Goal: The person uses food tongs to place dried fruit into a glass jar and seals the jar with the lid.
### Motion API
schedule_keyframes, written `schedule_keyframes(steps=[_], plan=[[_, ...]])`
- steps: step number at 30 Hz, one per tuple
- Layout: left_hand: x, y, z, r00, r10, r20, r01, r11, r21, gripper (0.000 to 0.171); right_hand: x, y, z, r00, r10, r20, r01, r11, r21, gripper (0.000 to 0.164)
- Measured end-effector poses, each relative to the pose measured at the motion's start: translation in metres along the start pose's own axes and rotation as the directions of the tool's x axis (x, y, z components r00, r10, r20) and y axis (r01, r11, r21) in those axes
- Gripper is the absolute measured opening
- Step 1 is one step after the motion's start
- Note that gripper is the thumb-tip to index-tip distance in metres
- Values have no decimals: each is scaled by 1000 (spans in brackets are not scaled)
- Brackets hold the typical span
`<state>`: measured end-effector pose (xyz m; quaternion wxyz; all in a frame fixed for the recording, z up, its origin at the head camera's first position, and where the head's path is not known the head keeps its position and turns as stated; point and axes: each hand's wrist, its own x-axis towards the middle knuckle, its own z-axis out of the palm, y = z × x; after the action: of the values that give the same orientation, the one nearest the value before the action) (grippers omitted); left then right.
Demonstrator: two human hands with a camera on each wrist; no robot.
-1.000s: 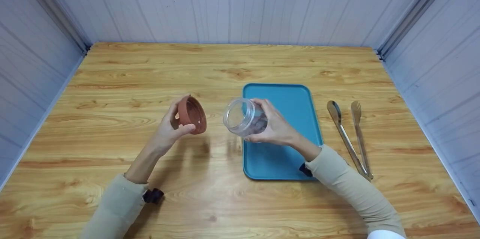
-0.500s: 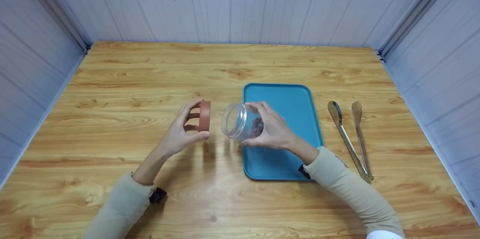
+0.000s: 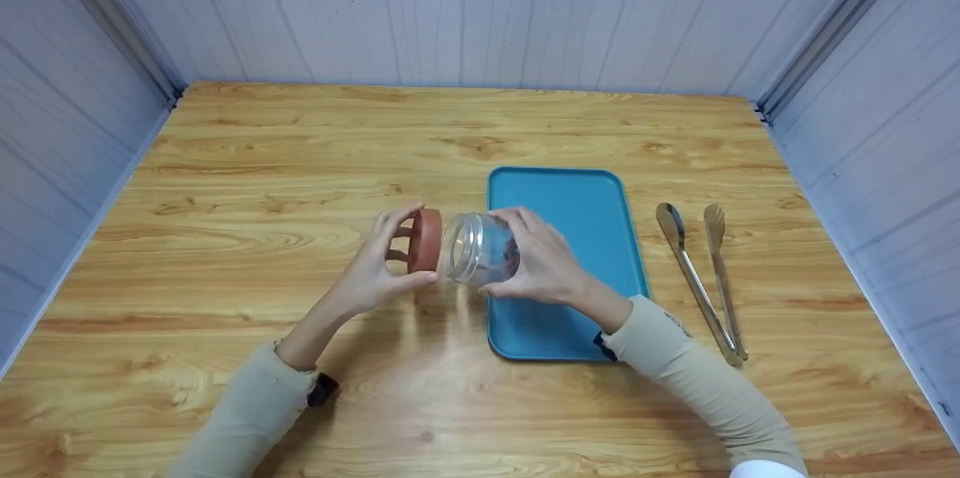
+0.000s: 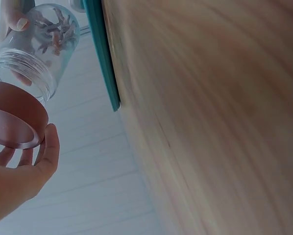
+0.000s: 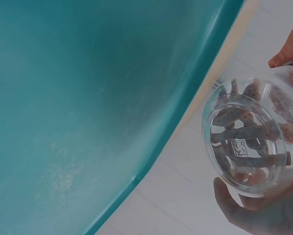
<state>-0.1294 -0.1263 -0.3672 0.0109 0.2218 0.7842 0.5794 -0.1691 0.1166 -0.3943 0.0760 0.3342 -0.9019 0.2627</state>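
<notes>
My left hand (image 3: 375, 272) grips a reddish-brown round lid (image 3: 425, 241) by its rim, thumb below and fingers above. Facing it, a clear jar (image 3: 480, 245) lies tilted on its side in my right hand (image 3: 544, 259), mouth toward the lid. Only a narrow gap separates lid and jar mouth in the head view; in the left wrist view the lid (image 4: 16, 117) overlaps the mouth. Brown, stick-like pieces (image 5: 249, 134) lie inside toward the jar's base, their kind unclear. Both hands are above the table, the right one over the tray's left part.
A blue rectangular tray (image 3: 577, 200) lies on the wooden table (image 3: 300, 163) beneath my right hand. To its right rest metal tongs (image 3: 705, 290), their ends spread apart. Pale panelled walls (image 3: 465, 13) enclose the back and sides.
My left hand has moved right and turned the lid, bringing it close to the jar's mouth. The jar has levelled slightly and shifted a little down in the head view.
</notes>
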Motion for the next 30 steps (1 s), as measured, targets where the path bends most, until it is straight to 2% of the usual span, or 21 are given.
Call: schedule_keyframes(steps=[11, 24, 30], plan=[[3, 0, 7, 999, 7, 41, -10, 997, 71, 80, 0, -2, 2, 1000, -8, -3, 8, 999, -35, 86], [4, 1, 13, 998, -25, 62, 20, 997, 80, 79, 0, -4, 4, 1000, -16, -13, 15, 997, -74, 88], [5, 1, 15, 999, -8, 54, 4, 998, 70, 80, 0, -4, 6, 1000, -12, -10, 11, 997, -76, 88]])
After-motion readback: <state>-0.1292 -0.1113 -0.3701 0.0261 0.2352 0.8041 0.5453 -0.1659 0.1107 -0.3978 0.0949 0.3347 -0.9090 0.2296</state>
